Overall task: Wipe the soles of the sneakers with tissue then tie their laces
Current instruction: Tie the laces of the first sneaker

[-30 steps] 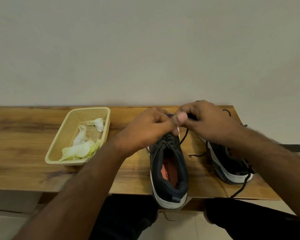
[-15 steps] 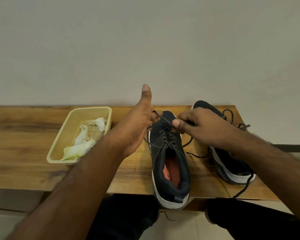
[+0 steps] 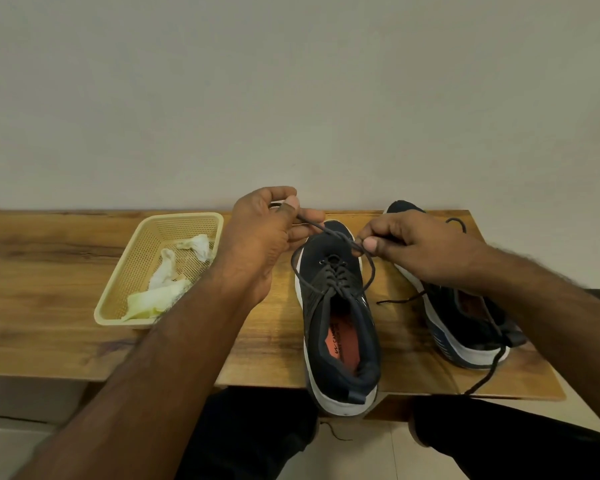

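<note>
Two dark sneakers with white soles stand upright on the wooden bench (image 3: 49, 334). The left sneaker (image 3: 338, 327) points away from me, its heel over the front edge. My left hand (image 3: 267, 233) pinches one end of its dark lace (image 3: 329, 233) above the toe. My right hand (image 3: 406, 244) pinches the other end where the two strands cross. Loose loops of lace hang on both sides of the eyelets. The right sneaker (image 3: 465, 327) lies partly under my right forearm, its laces untied and trailing over the bench edge.
A yellow plastic basket (image 3: 132, 268) with crumpled tissues (image 3: 163, 282) sits on the bench to the left of my left arm. A plain wall rises behind the bench. My knees in dark trousers are below the front edge.
My left hand, thumb raised half a second ago, has closed on a lace end and pulled it up and left. The crossed strands now stretch between both hands.
</note>
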